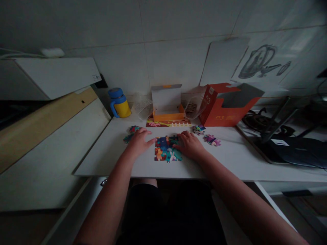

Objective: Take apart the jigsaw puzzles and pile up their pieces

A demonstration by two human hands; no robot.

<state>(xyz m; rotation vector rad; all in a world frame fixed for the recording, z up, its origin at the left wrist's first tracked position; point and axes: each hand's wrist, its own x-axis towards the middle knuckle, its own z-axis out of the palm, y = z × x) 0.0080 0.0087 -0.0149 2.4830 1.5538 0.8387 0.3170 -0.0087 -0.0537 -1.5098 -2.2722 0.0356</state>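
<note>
Jigsaw puzzle (166,149), a joined patch of pieces, lies flat between my hands on the white tabletop (146,169), near the edge at six o'clock. My right hand (189,144) is at its three o'clock, fingers bent over the side towards one; whether they pinch a piece I cannot tell. My left hand (139,141), between nine and ten, grasps nothing that I can see: thumb and fingers are spread, the thumb tip at the patch's corner, perhaps touching.

To work this well, I'd brace the nine o'clock side lightly, line up tab and socket before pressing, and push straight down so the neighbours don't buckle. The light is dim, so I'd judge the dark upper part by outline as much as by colour.

The patch shows a white rabbit around five o'clock, an orange animal at eight, teal in between and deep blue towards eleven; knobs jut from the border.

Further out, loose pieces (199,129) sit at two o'clock and purple pieces (212,140) at three, with teal pieces (128,137) beyond my left hand. An open orange box (167,117) stands at twelve.
</note>
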